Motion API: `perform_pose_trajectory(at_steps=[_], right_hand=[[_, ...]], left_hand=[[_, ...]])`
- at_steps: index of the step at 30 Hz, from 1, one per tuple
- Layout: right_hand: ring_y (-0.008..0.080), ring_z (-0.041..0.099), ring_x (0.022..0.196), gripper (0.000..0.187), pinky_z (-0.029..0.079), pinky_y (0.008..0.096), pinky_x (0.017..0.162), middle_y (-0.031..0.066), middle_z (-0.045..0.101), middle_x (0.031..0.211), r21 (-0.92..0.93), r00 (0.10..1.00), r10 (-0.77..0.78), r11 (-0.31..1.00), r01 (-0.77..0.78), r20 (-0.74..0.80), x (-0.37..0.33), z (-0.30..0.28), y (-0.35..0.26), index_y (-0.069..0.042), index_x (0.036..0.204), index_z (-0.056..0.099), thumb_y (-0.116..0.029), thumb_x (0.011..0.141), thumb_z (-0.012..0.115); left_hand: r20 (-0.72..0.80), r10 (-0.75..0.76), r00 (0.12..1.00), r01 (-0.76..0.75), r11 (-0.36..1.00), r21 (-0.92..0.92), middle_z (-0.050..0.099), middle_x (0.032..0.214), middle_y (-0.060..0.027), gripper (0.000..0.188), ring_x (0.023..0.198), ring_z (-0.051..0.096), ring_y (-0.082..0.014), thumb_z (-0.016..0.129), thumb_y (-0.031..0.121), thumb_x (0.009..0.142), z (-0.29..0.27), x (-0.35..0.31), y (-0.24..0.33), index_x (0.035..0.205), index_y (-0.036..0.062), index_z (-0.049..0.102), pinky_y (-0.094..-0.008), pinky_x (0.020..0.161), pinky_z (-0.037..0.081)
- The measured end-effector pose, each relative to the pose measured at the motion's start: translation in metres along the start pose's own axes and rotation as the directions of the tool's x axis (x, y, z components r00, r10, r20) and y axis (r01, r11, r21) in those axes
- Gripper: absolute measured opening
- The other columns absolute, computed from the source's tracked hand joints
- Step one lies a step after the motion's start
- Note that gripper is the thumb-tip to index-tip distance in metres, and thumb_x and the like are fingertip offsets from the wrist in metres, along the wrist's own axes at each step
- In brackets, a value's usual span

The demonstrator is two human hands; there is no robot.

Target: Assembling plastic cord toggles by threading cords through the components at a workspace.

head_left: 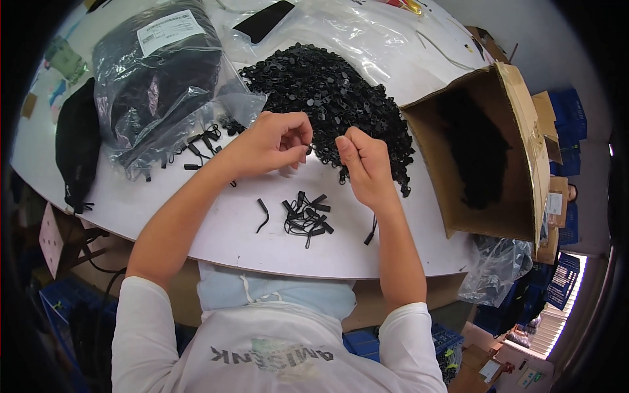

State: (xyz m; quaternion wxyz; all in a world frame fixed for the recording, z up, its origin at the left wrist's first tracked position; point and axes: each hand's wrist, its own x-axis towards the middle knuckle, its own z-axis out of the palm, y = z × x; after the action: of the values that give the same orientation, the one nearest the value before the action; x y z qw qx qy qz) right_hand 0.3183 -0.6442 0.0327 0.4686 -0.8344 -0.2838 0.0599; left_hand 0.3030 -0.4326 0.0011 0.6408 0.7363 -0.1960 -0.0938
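Observation:
Over the middle of the white table, my left hand (280, 143) pinches a small black piece (308, 150) between thumb and fingers; its exact kind is too small to tell. Close to its right, my right hand (365, 160) is closed with the thumb pressed on the fingers, and whatever it grips is hidden. Behind both hands spreads a large heap of small black parts with ringed ends (308, 82), like zipper pullers. Nearer me lies a little cluster of black cord zipper pulls (306, 219). A single cord pull (263, 215) rests left of the cluster, another (371, 231) beside my right forearm.
On the left sits a big clear plastic bag (157, 78) of black material, with several cord pulls (203, 141) by it. A black pouch-like thing (77, 147) lies farther left. To the right, a cardboard box (472, 157) with black contents lies tipped toward the heap.

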Motion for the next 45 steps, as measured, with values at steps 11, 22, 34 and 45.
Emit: perform_pose_trajectory(at_steps=[11,22,34,45], right_hand=[[0.0284,0.055,0.062,0.008,0.044,0.0344,0.057,0.0126,0.056,0.073,-0.085,0.996,-0.093,0.992,0.093,-0.003,-0.009,0.004,0.013,0.001,0.083,0.057,-0.006,0.085,0.061],[0.0245,0.052,0.057,0.008,0.039,0.0335,0.052,0.0093,0.051,0.065,0.007,0.945,-0.251,0.967,0.255,0.209,-0.009,0.002,0.011,-0.003,0.086,0.066,-0.003,0.078,0.067],[0.0204,0.05,0.053,0.008,0.038,0.0314,0.049,0.0071,0.052,0.063,0.152,0.924,-0.246,0.966,0.209,0.293,-0.017,-0.003,0.007,-0.002,0.082,0.068,-0.004,0.074,0.07],[0.0185,0.053,0.054,0.009,0.04,0.0289,0.05,0.0078,0.058,0.064,0.281,0.947,-0.176,0.955,0.097,0.268,-0.018,0.002,0.005,0.0,0.079,0.066,-0.009,0.081,0.067]], left_hand=[[0.078,-0.053,0.996,0.056,0.998,-0.04,0.065,0.069,-0.0079,0.006,0.061,0.065,-0.0122,0.056,0.0,0.08,0.0,0.001,-0.002,0.086,-0.001,0.054,-0.0237,0.057,0.052],[0.222,0.242,0.944,-0.252,0.968,0.016,0.058,0.084,-0.0077,0.011,0.077,0.058,-0.0178,0.064,0.001,0.077,-0.004,0.0,0.002,0.088,0.0008,0.061,-0.0286,0.068,0.048],[0.341,0.246,0.908,-0.221,0.969,-0.11,0.061,0.082,-0.0055,0.006,0.077,0.057,-0.0179,0.067,0.005,0.079,0.003,-0.001,0.004,0.083,0.0028,0.063,-0.0295,0.068,0.044],[0.309,0.195,0.931,-0.156,0.977,-0.148,0.06,0.079,-0.0022,0.008,0.069,0.055,-0.0122,0.067,0.005,0.078,0.004,-0.002,0.004,0.083,0.0041,0.062,-0.0262,0.062,0.044]])
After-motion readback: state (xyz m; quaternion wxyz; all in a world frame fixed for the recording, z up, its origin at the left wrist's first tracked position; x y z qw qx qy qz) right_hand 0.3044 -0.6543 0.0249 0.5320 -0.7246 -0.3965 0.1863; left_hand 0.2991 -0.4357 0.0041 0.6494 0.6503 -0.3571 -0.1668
